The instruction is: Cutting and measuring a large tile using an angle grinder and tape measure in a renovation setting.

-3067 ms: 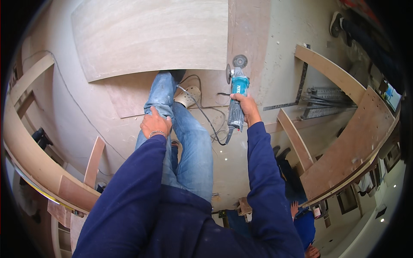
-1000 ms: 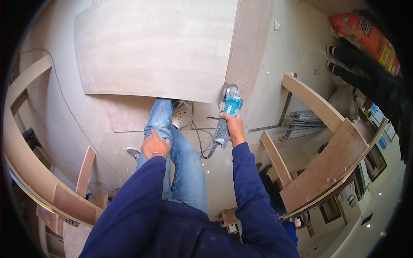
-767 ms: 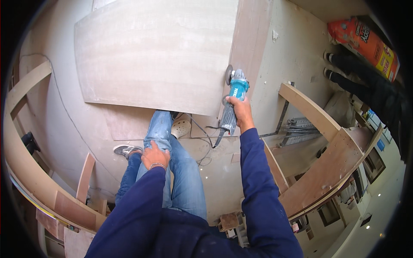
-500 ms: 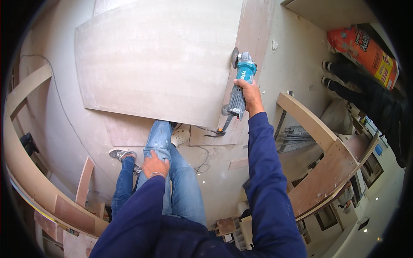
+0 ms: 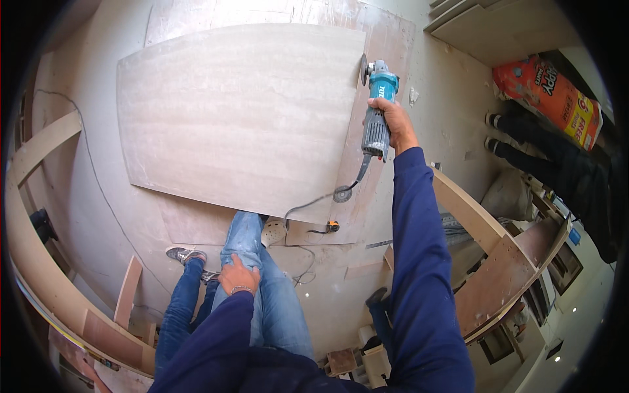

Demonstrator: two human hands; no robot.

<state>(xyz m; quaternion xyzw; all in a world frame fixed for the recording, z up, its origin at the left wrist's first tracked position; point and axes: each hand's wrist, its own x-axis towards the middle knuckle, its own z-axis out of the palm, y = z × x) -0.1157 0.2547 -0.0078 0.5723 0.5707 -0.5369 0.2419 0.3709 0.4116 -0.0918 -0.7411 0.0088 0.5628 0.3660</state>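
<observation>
My right hand (image 5: 392,123) grips a teal and grey angle grinder (image 5: 380,92), its cord trailing down toward my feet. The grinder's disc (image 5: 363,69) is at the right edge of a large pale curved panel (image 5: 236,105), near the top corner; whether they touch, I cannot tell. Beneath the panel lies a pinkish board (image 5: 190,216). On it are a loose disc (image 5: 342,194) and a small orange-black tape measure (image 5: 333,226). My left hand (image 5: 237,278) rests with fingers apart on my jeans-clad left knee. My foot in a cream clog (image 5: 274,232) is by the panel's lower edge.
Curved wooden frames (image 5: 39,249) (image 5: 468,203) stand left and right, with metal lengths (image 5: 452,226) by the right one. An orange printed bag (image 5: 550,98) lies upper right near another person's dark-trousered legs (image 5: 537,144). Other people's legs (image 5: 177,308) are at lower left and lower middle.
My right hand has carried the grinder forward along the panel's right edge, uncovering the loose disc. The view has shifted, showing more board beyond the panel. Another person's legs appeared at left.
</observation>
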